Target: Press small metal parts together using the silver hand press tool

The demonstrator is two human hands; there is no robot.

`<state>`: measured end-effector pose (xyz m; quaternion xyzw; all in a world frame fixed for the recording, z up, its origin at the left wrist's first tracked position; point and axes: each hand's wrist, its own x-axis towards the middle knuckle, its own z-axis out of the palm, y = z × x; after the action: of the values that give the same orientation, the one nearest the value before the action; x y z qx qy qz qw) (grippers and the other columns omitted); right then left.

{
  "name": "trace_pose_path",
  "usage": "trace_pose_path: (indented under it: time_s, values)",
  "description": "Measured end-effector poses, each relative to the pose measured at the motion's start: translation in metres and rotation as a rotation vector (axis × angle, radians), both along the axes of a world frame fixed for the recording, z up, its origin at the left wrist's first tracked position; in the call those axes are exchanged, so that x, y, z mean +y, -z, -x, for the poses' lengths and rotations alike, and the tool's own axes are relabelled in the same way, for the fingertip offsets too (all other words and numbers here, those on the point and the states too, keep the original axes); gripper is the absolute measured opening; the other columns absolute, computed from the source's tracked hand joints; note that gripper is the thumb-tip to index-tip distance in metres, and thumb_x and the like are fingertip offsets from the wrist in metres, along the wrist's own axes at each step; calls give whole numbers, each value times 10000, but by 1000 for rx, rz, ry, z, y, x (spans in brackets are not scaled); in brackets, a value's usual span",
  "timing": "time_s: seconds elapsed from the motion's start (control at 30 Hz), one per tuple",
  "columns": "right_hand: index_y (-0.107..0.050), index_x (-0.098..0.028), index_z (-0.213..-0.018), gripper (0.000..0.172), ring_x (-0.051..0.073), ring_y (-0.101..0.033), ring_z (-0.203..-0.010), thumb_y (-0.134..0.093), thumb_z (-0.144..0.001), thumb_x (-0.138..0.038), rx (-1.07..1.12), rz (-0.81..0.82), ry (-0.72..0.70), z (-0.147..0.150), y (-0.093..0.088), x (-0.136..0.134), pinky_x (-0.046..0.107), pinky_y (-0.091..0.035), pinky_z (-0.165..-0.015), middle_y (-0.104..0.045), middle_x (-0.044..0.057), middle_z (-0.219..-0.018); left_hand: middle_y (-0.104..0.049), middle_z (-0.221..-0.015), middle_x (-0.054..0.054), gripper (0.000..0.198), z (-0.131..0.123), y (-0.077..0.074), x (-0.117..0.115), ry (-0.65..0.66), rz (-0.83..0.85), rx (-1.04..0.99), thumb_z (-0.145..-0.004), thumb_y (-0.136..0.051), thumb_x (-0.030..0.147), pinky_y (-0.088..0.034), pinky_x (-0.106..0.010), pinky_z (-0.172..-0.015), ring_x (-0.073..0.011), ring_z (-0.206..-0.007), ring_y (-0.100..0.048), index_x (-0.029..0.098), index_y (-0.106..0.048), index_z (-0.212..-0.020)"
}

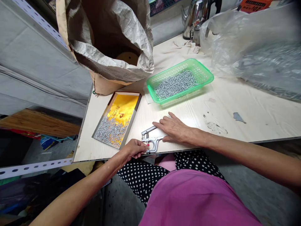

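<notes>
Near the table's front edge lie metal snap-fastener pliers [153, 140], with a spring and a small red part at the jaw. My right hand [175, 128] rests loosely around their handles, fingers stretched over the upper handle and thumb by the lower one. At the jaw, my left hand [136, 148] is closed in a pinch; what is between its fingertips is too small to make out. Left of the pliers sits a shallow box lid [124, 108] with a yellow inside and many small silvery metal pieces [110, 130] in its near half.
Behind the pliers stands a green plastic basket [157, 99] holding many small silvery pieces [176, 83]. A large open paper sack [105, 70] is at the back left. At the right lies a clear plastic bag [258, 56] of metal pieces. A kettle [196, 15] stands behind.
</notes>
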<state>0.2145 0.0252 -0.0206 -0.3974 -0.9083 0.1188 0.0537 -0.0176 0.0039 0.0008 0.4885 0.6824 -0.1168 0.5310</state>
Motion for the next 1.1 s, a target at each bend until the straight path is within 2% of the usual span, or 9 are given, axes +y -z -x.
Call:
trace_pose_path:
  time_s: [0.1, 0.2, 0.27, 0.37, 0.5, 0.63, 0.83, 0.97, 1.1]
  values:
    - [-417, -132, -1355, 684, 281, -520, -1060, -742, -785, -325, 4, 31, -27, 0, -5, -4, 505, -279, -1024, -617, 129, -1136, -565, -622, -9, 280, -7, -10, -7, 285, -399, 189, -840, -618, 368, -391, -268, -567, -141, -591, -526, 161, -622, -651]
    - [-385, -115, -1380, 709, 284, -517, -1083, -735, -793, -299, 8, 46, -16, 1, -10, -6, 490, -299, -1016, -618, 141, -1150, -630, -935, -71, 199, -18, -12, -10, 547, -806, 227, -864, -614, 349, -467, -336, -748, -222, -884, -576, 173, -671, -936]
    - [-353, -94, -1400, 750, 286, -515, -1089, -735, -790, -303, 21, 49, -6, 1, -10, -7, 479, -317, -1004, -616, 151, -1160, -596, -1141, -106, 374, -28, -6, -6, 690, -918, 165, -822, -676, 358, -476, -395, -859, -269, -1060, -524, 173, -600, -1139]
    - [-307, -68, -1425, 824, 285, -521, -1075, -737, -777, -340, 50, 49, 6, -2, -4, -8, 456, -353, -976, -608, 161, -1174, -508, -1317, -138, 627, -40, 4, 6, 834, -940, 78, -784, -721, 376, -443, -446, -965, -286, -1151, -463, 150, -455, -1305]
    - [-417, -95, -1352, 816, 307, -518, -1064, -786, -693, -403, 32, 13, 85, -8, 4, -9, 439, -400, -915, -582, 168, -1202, -536, -1249, -128, 646, -48, 8, 20, 907, -884, 90, -824, -664, 397, -441, -442, -956, -270, -1076, -482, 137, -395, -1351]
    - [-577, -92, -1136, 517, 292, -527, -999, -755, -740, -375, -67, 6, 126, -8, 1, -8, 385, -417, -818, -608, 150, -1102, -553, -1163, -115, 596, -52, 7, 25, 949, -871, 122, -834, -641, 408, -446, -421, -910, -269, -1038, -479, 130, -433, -1318]
    - [-622, -145, -936, 87, 220, -525, -875, -570, -901, -206, -63, -51, 65, 2, 8, -4, 328, -352, -721, -630, 88, -905, -578, -1012, -72, 282, -53, 16, 21, 889, -901, 162, -908, -552, 373, -459, -380, -812, -241, -956, -501, 174, -561, -1109]
    - [-624, -156, -893, 152, 199, -515, -816, -481, -943, -158, -39, -24, 70, 8, 16, -3, 325, -324, -704, -625, 72, -845, -591, -960, -60, 210, -51, 18, 26, 894, -910, 192, -934, -517, 373, -459, -367, -798, -231, -927, -509, 180, -594, -965]
    - [-634, -141, -982, 179, 221, -508, -882, -583, -912, -298, -21, -27, 134, 3, 10, 2, 327, -332, -713, -621, 92, -953, -593, -1027, -79, 305, -47, 15, 32, 891, -923, 194, -893, -584, 384, -482, -394, -824, -252, -976, -513, 167, -577, -1108]
